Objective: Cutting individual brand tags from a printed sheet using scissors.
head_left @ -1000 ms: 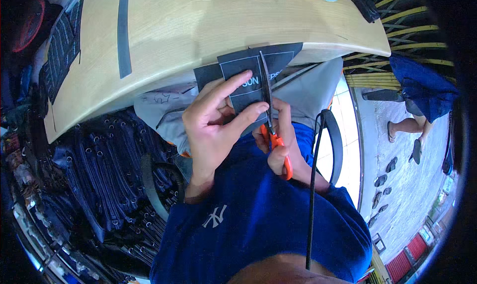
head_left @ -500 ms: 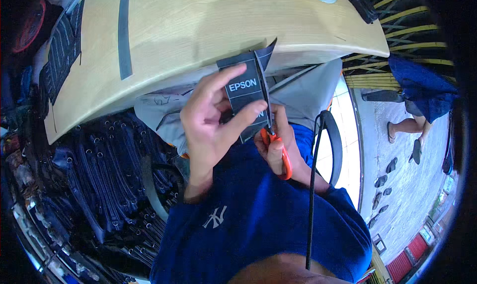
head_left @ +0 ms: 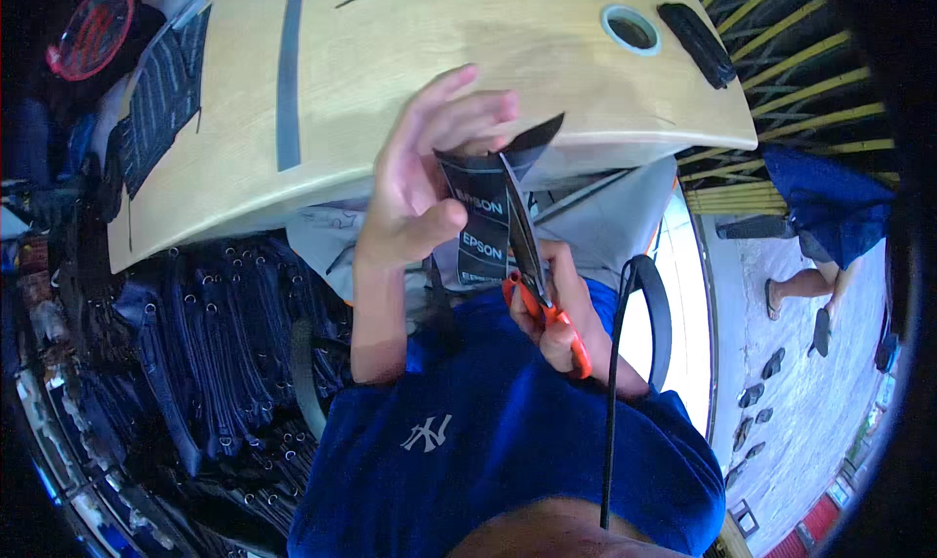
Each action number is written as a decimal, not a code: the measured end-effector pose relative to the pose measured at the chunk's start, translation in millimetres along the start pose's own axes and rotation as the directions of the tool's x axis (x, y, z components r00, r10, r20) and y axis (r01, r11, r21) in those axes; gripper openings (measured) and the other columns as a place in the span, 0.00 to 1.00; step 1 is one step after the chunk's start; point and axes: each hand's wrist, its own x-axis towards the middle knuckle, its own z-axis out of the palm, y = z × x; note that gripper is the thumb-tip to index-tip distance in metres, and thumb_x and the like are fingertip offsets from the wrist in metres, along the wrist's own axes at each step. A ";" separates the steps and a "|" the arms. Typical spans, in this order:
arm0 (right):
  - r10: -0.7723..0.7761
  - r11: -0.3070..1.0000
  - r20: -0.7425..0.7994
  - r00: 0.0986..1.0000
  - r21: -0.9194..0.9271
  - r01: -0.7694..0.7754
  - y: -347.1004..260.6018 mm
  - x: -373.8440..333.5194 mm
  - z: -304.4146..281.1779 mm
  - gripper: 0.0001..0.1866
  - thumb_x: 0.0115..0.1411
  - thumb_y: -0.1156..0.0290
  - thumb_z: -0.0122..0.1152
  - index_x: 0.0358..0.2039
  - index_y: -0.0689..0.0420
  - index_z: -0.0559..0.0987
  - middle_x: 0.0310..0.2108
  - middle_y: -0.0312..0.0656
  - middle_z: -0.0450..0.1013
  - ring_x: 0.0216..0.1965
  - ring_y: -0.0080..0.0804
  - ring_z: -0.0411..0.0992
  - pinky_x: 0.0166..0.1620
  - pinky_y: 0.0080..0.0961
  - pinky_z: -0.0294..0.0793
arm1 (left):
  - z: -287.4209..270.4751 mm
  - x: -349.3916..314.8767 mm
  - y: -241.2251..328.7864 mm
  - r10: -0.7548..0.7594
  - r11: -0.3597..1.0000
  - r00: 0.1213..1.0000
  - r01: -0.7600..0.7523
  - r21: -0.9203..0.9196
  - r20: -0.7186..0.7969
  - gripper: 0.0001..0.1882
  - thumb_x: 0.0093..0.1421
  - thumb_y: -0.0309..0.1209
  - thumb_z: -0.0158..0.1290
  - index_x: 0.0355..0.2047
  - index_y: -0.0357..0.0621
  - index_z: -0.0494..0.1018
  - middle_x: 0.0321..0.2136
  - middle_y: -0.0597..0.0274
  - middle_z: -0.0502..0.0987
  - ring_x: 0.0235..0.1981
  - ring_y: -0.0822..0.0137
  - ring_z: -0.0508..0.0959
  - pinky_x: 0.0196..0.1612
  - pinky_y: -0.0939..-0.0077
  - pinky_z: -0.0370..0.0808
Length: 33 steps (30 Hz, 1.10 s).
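My left hand [head_left: 415,177] has its fingers raised and spread at the top of a black strip [head_left: 482,228] with white lettering and lines. The thumb is off the strip's face, close to its left edge; whether the fingers behind touch it is hidden. Orange-handled scissors [head_left: 525,241] are gripped in my right hand [head_left: 566,299], blades pointing up along the strip's right edge. A dark flap [head_left: 535,146] of the same material bends away to the right beyond the blade tips. Both hands are above my lap, just before the table edge.
The curved wooden table [head_left: 390,89] carries a grey strip [head_left: 290,80], a tape roll [head_left: 631,31] and a black pouch-like item [head_left: 697,45]. Many dark straps with metal rings [head_left: 224,343] lie at left. A person's leg [head_left: 805,287] and several shoes [head_left: 750,394] are at right.
My left fingers and thumb have come off the strip's face and spread upward. The scissors and strip are slightly lower in the picture, and the view has shifted, showing more of the table.
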 end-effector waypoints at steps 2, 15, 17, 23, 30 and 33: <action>0.023 1.000 0.015 1.000 0.000 -0.023 -7.4 -0.3 -0.4 0.59 0.39 0.18 0.31 0.49 0.66 0.56 0.15 0.38 0.64 0.15 0.27 0.64 0.22 0.23 0.62 | 8.2 4.1 -9.3 0.039 0.993 0.998 -0.033 -0.112 0.052 0.57 0.41 0.50 0.67 0.61 0.32 0.48 0.52 0.42 0.67 0.54 0.54 0.68 0.56 0.61 0.64; -0.035 0.999 0.087 0.996 0.021 0.033 -20.5 -3.6 -1.7 0.60 0.36 0.19 0.36 0.51 0.67 0.54 0.17 0.37 0.65 0.16 0.23 0.65 0.21 0.20 0.62 | 18.1 -20.1 6.1 -0.139 0.990 0.961 0.136 0.027 0.240 0.44 0.42 0.37 0.68 0.55 0.28 0.60 0.53 0.50 0.67 0.52 0.64 0.68 0.54 0.72 0.63; -0.030 0.999 0.072 0.997 0.027 0.029 -24.2 -5.0 1.3 0.60 0.37 0.19 0.36 0.51 0.67 0.54 0.17 0.37 0.65 0.16 0.24 0.66 0.21 0.21 0.62 | 21.4 -22.1 9.7 -0.108 0.992 0.963 0.089 0.085 0.249 0.41 0.45 0.36 0.66 0.55 0.28 0.60 0.54 0.49 0.66 0.54 0.64 0.67 0.55 0.72 0.62; -0.017 0.999 0.094 0.995 0.044 0.013 -18.8 -8.5 2.6 0.57 0.42 0.21 0.37 0.53 0.66 0.54 0.17 0.37 0.65 0.18 0.26 0.68 0.23 0.23 0.64 | 26.2 -19.4 5.1 0.054 0.995 0.939 -0.081 0.066 0.339 0.30 0.57 0.33 0.56 0.55 0.30 0.58 0.59 0.47 0.60 0.60 0.64 0.60 0.60 0.70 0.55; -0.059 0.998 0.077 0.995 0.042 0.056 -10.6 -4.6 5.1 0.57 0.43 0.21 0.37 0.53 0.66 0.54 0.15 0.36 0.65 0.17 0.24 0.67 0.22 0.22 0.63 | 33.2 -28.6 2.4 -0.260 0.965 0.965 0.259 0.032 0.036 0.54 0.52 0.65 0.48 0.62 0.31 0.48 0.28 0.70 0.61 0.27 0.77 0.58 0.33 0.80 0.60; -0.046 0.999 0.062 0.997 0.003 0.046 -13.9 -2.5 5.4 0.60 0.40 0.19 0.36 0.54 0.66 0.52 0.12 0.35 0.63 0.14 0.24 0.66 0.20 0.20 0.62 | 38.3 -23.1 9.3 -0.215 0.975 0.974 0.218 -0.039 0.069 0.54 0.52 0.66 0.47 0.62 0.33 0.47 0.28 0.70 0.61 0.27 0.77 0.58 0.33 0.80 0.60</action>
